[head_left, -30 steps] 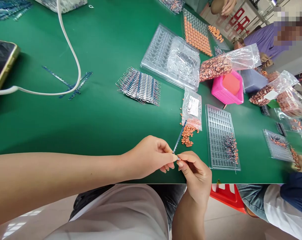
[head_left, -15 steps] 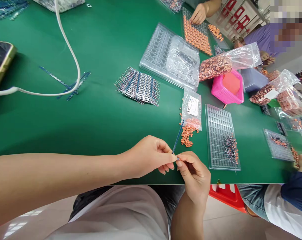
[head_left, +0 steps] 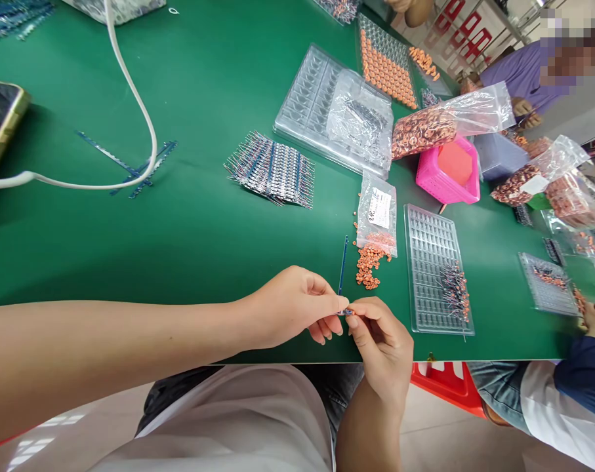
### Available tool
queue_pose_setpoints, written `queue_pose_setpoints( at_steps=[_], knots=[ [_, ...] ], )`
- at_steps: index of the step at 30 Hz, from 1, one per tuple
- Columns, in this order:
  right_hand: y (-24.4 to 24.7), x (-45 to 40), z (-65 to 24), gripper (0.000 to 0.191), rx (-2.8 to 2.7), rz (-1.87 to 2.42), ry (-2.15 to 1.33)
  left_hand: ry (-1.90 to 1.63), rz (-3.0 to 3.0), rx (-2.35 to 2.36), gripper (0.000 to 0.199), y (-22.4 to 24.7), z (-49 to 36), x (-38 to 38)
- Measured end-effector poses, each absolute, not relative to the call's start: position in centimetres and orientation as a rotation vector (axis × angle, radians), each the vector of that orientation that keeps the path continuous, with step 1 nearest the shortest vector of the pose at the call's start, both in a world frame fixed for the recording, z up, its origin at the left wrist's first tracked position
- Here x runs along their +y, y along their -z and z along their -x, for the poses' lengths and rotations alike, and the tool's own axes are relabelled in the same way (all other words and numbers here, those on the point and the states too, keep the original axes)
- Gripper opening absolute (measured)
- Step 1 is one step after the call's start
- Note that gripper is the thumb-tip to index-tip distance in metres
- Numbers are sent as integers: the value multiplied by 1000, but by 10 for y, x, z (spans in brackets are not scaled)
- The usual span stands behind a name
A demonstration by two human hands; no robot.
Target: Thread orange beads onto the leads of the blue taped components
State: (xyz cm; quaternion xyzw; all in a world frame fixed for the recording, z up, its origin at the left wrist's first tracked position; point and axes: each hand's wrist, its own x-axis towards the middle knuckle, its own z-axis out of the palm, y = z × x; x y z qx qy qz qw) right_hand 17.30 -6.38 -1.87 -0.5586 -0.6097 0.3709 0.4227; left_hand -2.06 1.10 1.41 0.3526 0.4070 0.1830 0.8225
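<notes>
My left hand (head_left: 317, 308) pinches a thin blue strip (head_left: 344, 265) between thumb and forefinger; the strip's upper end sticks up over the table. Fingertip to fingertip with it, my right hand (head_left: 383, 341) is closed on a small orange ring (head_left: 351, 313) at the end of a tiny dark part that shows between the hands. Fingers cover most of that part. Just beyond the hands lies a pile of small orange rings (head_left: 369, 269), spilling from a labelled clear plastic bag (head_left: 377, 210). A stack of strips with wire-like parts (head_left: 277, 170) lies farther off.
Right of my hands lies a clear tray (head_left: 425, 275) with several orange-tipped parts on it. Beyond are a larger clear tray (head_left: 302, 92), a pink basket (head_left: 445, 177) and a bag of rings (head_left: 425, 134). A white cable (head_left: 142, 98) crosses the left side. Co-workers sit nearby.
The blue strip has swung from leaning right to nearly upright, and more of the tiny part shows between my fingertips. A co-worker's hand at the top has drawn back from the orange-filled tray.
</notes>
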Motion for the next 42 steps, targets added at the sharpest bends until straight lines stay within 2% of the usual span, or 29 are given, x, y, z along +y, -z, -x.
queue_pose_setpoints(
  at_steps=[14, 25, 29, 42],
  knots=[
    [19, -62, -177, 10, -1502, 1373, -988, -398, -882, 879, 20, -11, 20, 5],
    [17, -63, -173, 5, -1510, 1462, -938, -447, -1428, 946, 30, -7, 24, 5],
    [18, -62, -172, 5, -1515, 1471, -926, -500, -1564, 929, 27, -3, 25, 7],
    [17, -63, -162, 7, -1696, 1525, -621, -522, -1604, 1072, 20, -2, 22, 4]
  ],
)
